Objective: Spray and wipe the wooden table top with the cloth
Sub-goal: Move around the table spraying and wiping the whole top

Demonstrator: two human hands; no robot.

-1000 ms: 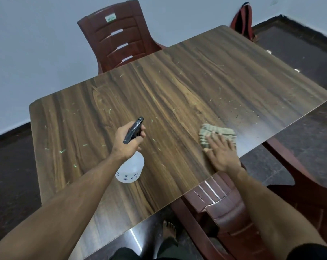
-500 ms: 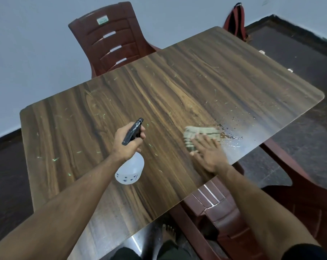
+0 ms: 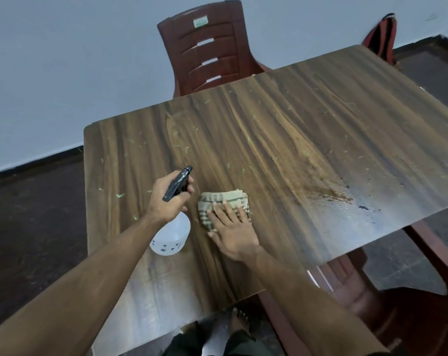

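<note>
Two hands: both yours, both over the wooden counter (image 3: 282, 129).
Left hand (image 3: 166, 199): you grip one spray bottle (image 3: 170, 236) by its black trigger head, fingers curled round it; the white body hangs below your wrist, above the near left part of the counter.
Right hand (image 3: 231, 227): flat, fingers straight, pressing one folded checked cloth (image 3: 222, 201) down on the counter, just beside the bottle.
Cloth: one, lying left of the middle, its far end showing past your fingertips.
Wet patch (image 3: 359, 201): one, shiny with dark specks, well to the right of the cloth near the right edge.
Green flecks: many, scattered over the far and left parts.
Chairs: three in sight; one chair (image 3: 207, 47) at the far side, one tucked under the near right edge, one barely showing at the far right corner.
Foot (image 3: 239, 321): one bare foot on the floor under the near edge.
</note>
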